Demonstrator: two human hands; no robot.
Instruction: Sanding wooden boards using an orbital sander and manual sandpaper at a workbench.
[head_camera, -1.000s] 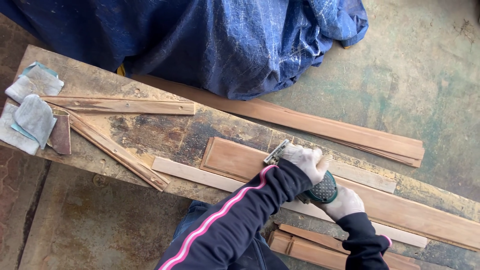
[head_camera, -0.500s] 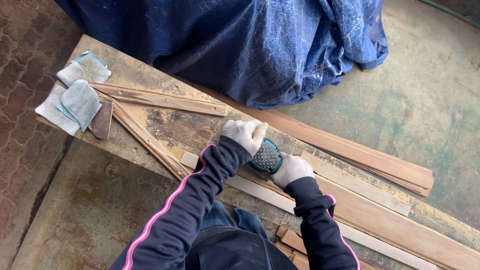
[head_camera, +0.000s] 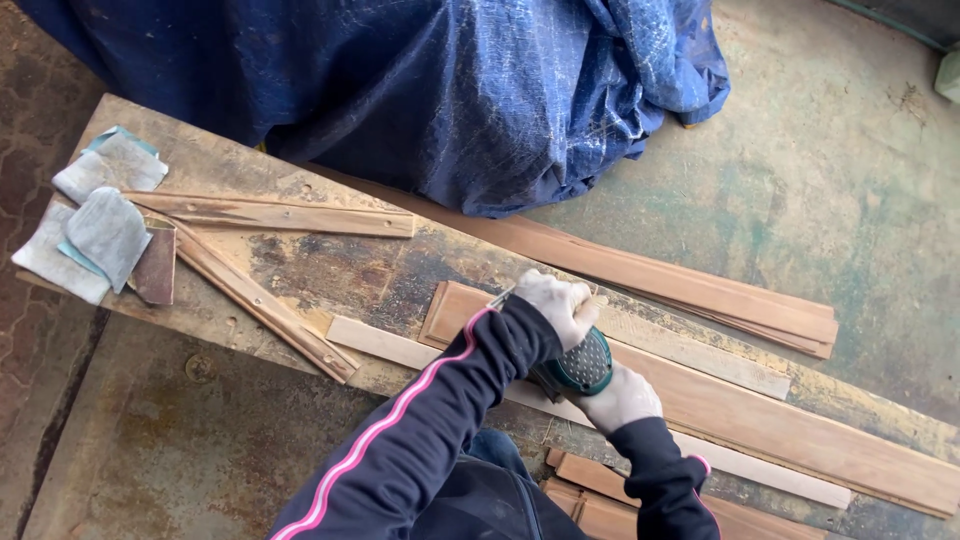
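Observation:
Both of my gloved hands hold a green electric sander (head_camera: 586, 364) pressed on a long reddish wooden board (head_camera: 770, 420) that lies on a worn workbench (head_camera: 330, 265). My left hand (head_camera: 553, 303) grips the sander's front, and its dark sleeve with a pink stripe crosses the board's left end. My right hand (head_camera: 624, 396) grips the sander's rear, nearer my body. The sander's base is mostly hidden under my hands.
Pale thin strips (head_camera: 385, 342) lie beside the board. Two rough slats (head_camera: 262, 300) form a V at the bench's left, next to grey sandpaper sheets (head_camera: 98, 222). A blue tarp (head_camera: 450, 90) covers something behind. More boards (head_camera: 690, 285) lie on the concrete floor beyond the bench.
The sander and both hands slid left along the board to its end, then back to the right. The view shifted with my head.

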